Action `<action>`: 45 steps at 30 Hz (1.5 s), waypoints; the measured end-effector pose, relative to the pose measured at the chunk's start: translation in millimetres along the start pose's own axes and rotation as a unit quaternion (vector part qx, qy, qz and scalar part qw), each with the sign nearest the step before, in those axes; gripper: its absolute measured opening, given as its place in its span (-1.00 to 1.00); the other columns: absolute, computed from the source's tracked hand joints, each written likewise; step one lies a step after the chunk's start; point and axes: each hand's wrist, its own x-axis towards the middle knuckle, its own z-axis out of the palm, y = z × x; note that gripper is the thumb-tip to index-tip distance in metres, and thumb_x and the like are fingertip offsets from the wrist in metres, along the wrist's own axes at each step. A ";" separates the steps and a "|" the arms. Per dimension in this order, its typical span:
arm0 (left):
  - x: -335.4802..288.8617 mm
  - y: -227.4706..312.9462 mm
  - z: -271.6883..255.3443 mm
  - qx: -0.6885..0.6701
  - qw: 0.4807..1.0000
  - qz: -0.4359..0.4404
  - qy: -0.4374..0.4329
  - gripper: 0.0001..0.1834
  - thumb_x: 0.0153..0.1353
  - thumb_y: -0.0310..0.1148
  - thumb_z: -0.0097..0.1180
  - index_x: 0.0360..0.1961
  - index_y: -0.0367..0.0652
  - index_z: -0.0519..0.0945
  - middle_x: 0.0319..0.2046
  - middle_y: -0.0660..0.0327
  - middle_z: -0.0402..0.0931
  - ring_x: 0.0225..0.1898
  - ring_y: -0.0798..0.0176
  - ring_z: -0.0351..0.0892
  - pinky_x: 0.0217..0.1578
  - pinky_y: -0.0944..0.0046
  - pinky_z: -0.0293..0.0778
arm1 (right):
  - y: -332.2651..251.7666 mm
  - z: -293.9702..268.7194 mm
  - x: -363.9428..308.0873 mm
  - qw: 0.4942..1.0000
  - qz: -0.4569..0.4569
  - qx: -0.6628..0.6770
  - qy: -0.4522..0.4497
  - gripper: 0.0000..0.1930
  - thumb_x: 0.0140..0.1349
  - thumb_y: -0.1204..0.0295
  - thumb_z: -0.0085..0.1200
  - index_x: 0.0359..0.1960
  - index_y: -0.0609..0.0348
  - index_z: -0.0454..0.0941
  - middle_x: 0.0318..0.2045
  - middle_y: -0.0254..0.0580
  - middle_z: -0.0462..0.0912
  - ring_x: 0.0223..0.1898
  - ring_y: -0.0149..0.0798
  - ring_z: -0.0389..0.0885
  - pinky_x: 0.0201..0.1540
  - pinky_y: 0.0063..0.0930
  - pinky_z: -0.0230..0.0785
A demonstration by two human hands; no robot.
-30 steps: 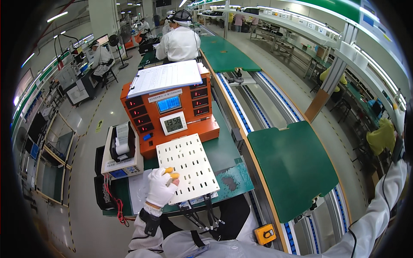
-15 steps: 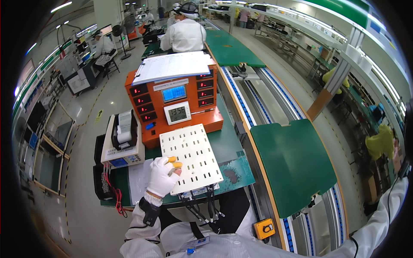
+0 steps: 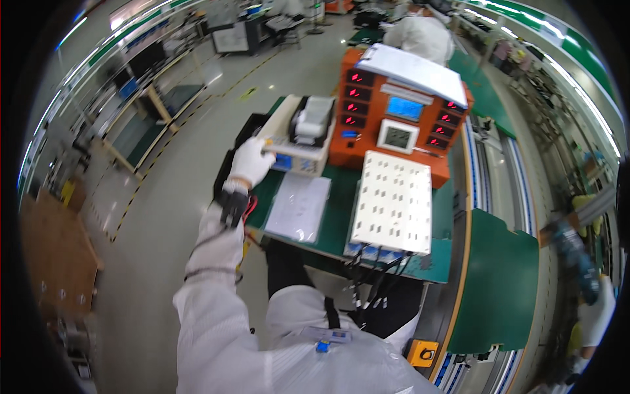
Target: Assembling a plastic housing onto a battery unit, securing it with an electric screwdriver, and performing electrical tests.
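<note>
White-gloved left hand [image 3: 251,161] resting on the near left corner of a beige label printer [image 3: 296,136], fingers curled against its casing — touching, not clearly clamped round it. Printer sitting at the left end of a green bench mat [image 3: 341,217], paper roll on top, blue panel on its front. Just right of the printer: an orange test console [image 3: 400,111] with red readouts, a blue screen and a white clipboard of papers [image 3: 413,69] laid on top. In front of the printer, a clear-sleeved sheet [image 3: 298,207]; right of that, a white perforated fixture plate [image 3: 394,200] with black cables hanging from its near edge. Right hand out of sight. Beyond the printer — pale grey factory floor [image 3: 197,138] with yellow-black tape lines; far right, a green-surfaced conveyor line [image 3: 499,282]; behind the console, a person in a white coat [image 3: 423,36].
</note>
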 end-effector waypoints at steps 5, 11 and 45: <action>16.3 -123.1 19.1 0.151 0.957 -0.229 -0.093 -0.68 0.01 -0.29 0.12 -0.19 -0.08 0.72 -0.12 -0.03 0.66 -0.03 -0.13 0.63 -0.01 0.02 0.55 | -170.6 88.7 15.2 0.965 -0.098 0.243 -0.009 -0.65 -0.21 0.54 0.32 -0.32 0.29 0.51 -0.52 0.02 0.50 -0.47 0.09 0.52 -0.38 -0.24 0.36; -0.2 -165.9 46.4 0.110 0.928 -0.172 -0.312 -0.68 0.03 -0.32 0.11 -0.17 -0.16 0.70 -0.13 -0.12 0.64 -0.05 -0.17 0.63 -0.06 0.01 0.56 | -238.7 164.4 16.5 0.779 0.048 0.621 -0.065 -0.67 0.12 0.40 0.24 -0.13 0.31 0.51 -0.45 -0.27 0.53 -0.44 -0.42 0.45 -0.34 -0.58 0.29; 62.3 -61.5 -39.7 -0.225 0.970 -0.086 -0.025 -0.86 0.21 -0.42 0.16 -0.24 -0.23 0.58 -0.52 0.29 0.55 -0.63 0.48 0.43 -0.63 0.47 0.32 | -335.8 151.2 57.5 0.102 0.228 0.964 -0.091 -0.75 0.32 0.32 0.04 -0.09 0.20 0.41 -0.40 -0.07 0.58 -0.38 -0.11 0.62 -0.25 -0.10 0.58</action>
